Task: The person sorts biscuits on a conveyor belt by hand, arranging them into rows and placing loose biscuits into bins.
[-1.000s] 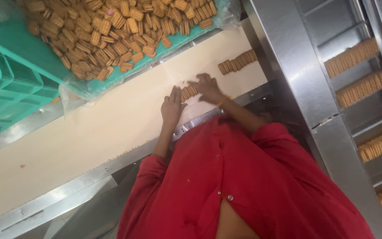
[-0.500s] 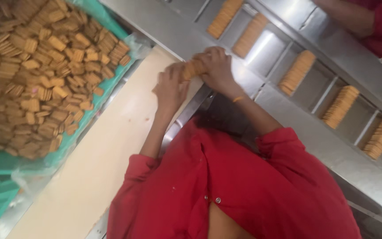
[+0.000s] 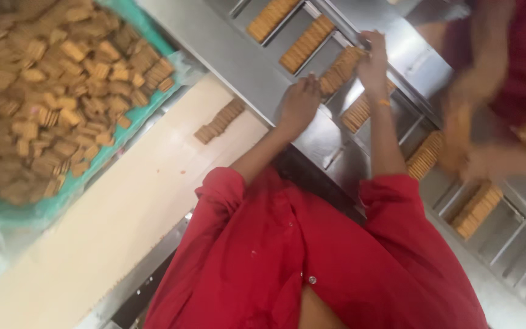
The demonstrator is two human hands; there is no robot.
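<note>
Steel chutes (image 3: pixel 257 67) run past me. My left hand (image 3: pixel 299 105) and right hand (image 3: pixel 372 61) clamp a biscuit row (image 3: pixel 340 68) endwise in one chute; I'd keep even pressure so it doesn't buckle.

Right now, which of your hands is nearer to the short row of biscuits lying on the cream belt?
Left. The left hand rests on the steel rail just right of that biscuit row. The right hand is farther off, at the stack of biscuits in a metal channel.
</note>
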